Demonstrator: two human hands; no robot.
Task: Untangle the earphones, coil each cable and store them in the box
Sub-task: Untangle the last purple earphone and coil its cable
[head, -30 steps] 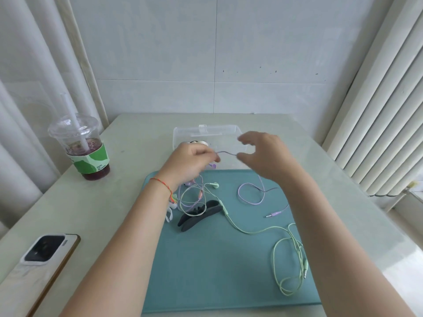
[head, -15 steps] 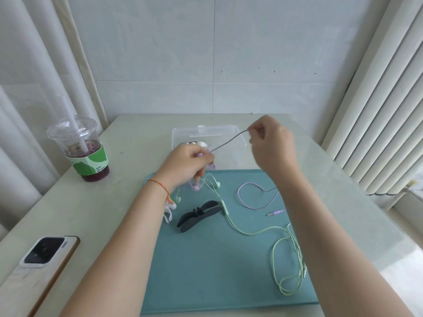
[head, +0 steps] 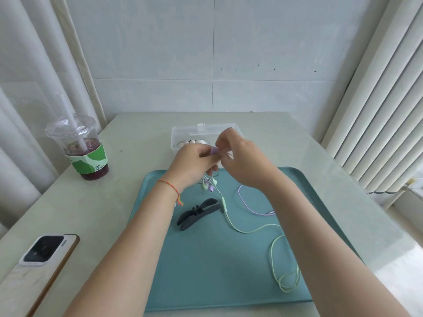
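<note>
— Both hands are up over the far end of the mat: the left hand [head: 194, 163] has its fingers curled round a bunch of earphone cables, with a lilac piece showing at its fingertips, and the right hand [head: 238, 156] pinches the purple cable right beside it

— So how far along is it? Start with what's closest

— Nearest, the green earphone cable [head: 278, 243] lies loose on the teal mat [head: 206, 271], a few slack loops by the right forearm and a long run up past its inline remote toward the left hand. Not coiled yet, I'd say

— And the purple one?

— The purple earphone cable [head: 246, 202] curves on the mat with its plug lying free, then rises to the hands. Green and lilac earbuds [head: 209, 185] dangle together under the left hand, so the two sets look only partly separated

— Anything else on the mat?

— A dark hair clip [head: 196, 212], just beside the green cable

— And the box?

— The clear box [head: 178, 136] sits beyond the mat, behind the hands. Something white is inside, possibly one set already stored, though I cannot tell. My guess: early to middle, with separating, coiling and storing of both coloured sets left
</note>
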